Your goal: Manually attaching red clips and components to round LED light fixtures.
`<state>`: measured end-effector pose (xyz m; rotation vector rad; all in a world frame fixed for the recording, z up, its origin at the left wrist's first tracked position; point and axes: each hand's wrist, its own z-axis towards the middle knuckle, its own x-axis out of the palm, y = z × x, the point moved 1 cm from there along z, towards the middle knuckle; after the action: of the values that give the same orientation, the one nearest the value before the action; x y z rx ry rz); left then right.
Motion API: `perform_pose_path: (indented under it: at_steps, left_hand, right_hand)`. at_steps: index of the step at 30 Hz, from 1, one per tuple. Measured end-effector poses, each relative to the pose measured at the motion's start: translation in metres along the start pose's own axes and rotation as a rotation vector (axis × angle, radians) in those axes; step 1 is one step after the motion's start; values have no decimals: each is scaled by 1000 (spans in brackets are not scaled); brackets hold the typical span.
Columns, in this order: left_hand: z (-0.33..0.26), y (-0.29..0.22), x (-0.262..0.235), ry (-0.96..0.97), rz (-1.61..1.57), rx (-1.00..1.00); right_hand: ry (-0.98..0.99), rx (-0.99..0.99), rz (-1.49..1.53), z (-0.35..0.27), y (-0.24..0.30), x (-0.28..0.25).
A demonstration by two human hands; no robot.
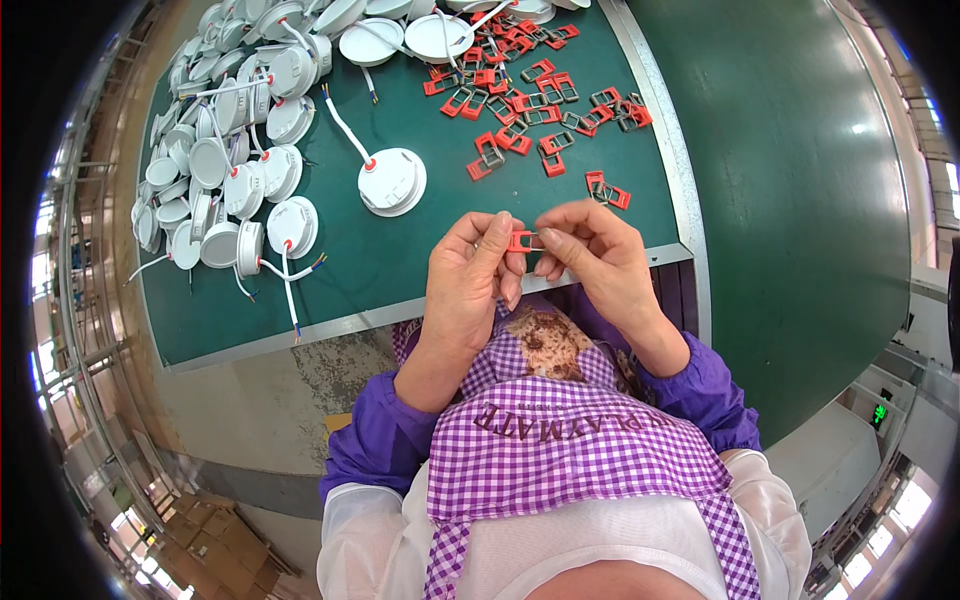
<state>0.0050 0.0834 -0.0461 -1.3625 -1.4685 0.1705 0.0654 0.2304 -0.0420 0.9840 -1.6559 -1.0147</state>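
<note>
One red clip (522, 241) sits pinched between the fingertips of the left hand (468, 285) and right hand (598, 258), above the green table's (400, 260) near edge. Beyond lies one white lamp (391, 181); farther, roughly thirty red clips (530, 95) and dozens of lamps (225, 150).

Both hands' fingers (500, 240) pinched together

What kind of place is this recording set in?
Probably a factory assembly bench: a green work table heaped with white round lamp housings and red clips; both hands hold one red clip.
</note>
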Motion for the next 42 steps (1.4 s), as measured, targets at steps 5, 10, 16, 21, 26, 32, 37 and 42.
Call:
perform_pose_path:
  at_steps: [5,10,16,21,26,32,37,42]
  left_hand:
    - [2,-4,-8,2,-124,-120]
    - [1,-17,-11,-40,245,103]
    - [25,-52,-46,-668,1368,961]
    - [42,-50,-71,-713,1660,784]
    - [36,-53,-62,-637,1381,597]
    - [2,-47,-29,-105,247,416]
    - [-5,-34,-21,81,-88,206]
    - [-6,-22,-1,-80,-17,324]
  right_hand:
    - [69,-346,-449,-3,7,2]
    - [30,-331,-586,-7,10,5]
    - [-31,-48,-114,-1,-2,-2]
    - [-30,67,100,3,3,2]
    - [-34,81,169,3,0,-2]
    - [-44,74,165,6,2,4]
    - [-97,-79,29,11,17,12]
    - [-186,-163,-18,12,21,15]
